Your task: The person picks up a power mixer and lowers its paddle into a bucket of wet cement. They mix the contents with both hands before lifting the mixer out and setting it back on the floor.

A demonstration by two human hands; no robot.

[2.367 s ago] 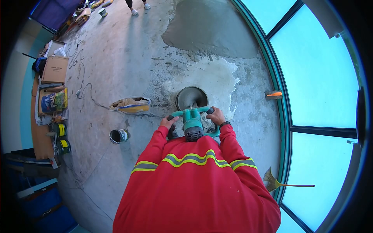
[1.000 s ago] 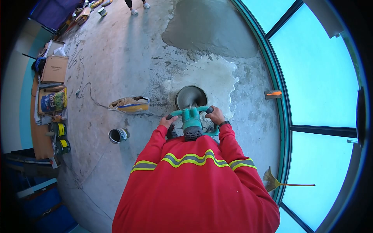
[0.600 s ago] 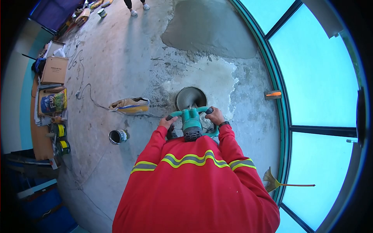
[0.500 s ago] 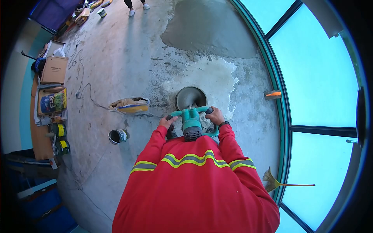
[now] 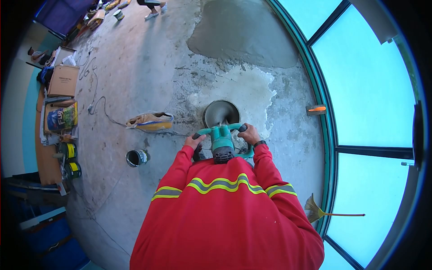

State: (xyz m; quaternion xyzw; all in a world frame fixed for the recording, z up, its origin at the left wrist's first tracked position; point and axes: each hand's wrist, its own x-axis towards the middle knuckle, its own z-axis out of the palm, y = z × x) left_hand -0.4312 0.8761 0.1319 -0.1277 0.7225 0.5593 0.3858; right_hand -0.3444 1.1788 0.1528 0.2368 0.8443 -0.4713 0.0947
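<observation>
A green handheld mortar mixer (image 5: 222,141) points away from me, its black vented motor end near my chest. My left hand (image 5: 194,142) is wrapped round its left grip. Round the right grip my right hand (image 5: 249,134) is closed, with a dark watch at the wrist. The mixer's shaft goes down into a round bucket (image 5: 205,118) of grey, swirled mix; the paddle itself is hidden in it. Wet-looking pale patches of floor lie just beyond the bucket.
An opened bag (image 5: 150,122) and a small pail (image 5: 137,158) stand to the left, with a cord (image 5: 108,114) across the floor. Smooth grey mortar (image 5: 243,33) covers the far floor. On the right are a trowel (image 5: 316,110), a broom (image 5: 315,209) and glass panels. Another person's legs (image 5: 153,6) show at the top.
The person at the top has taken a step, the legs now apart and bent. Another person has come into view at the far left. My hands and the mixer stay in place.
</observation>
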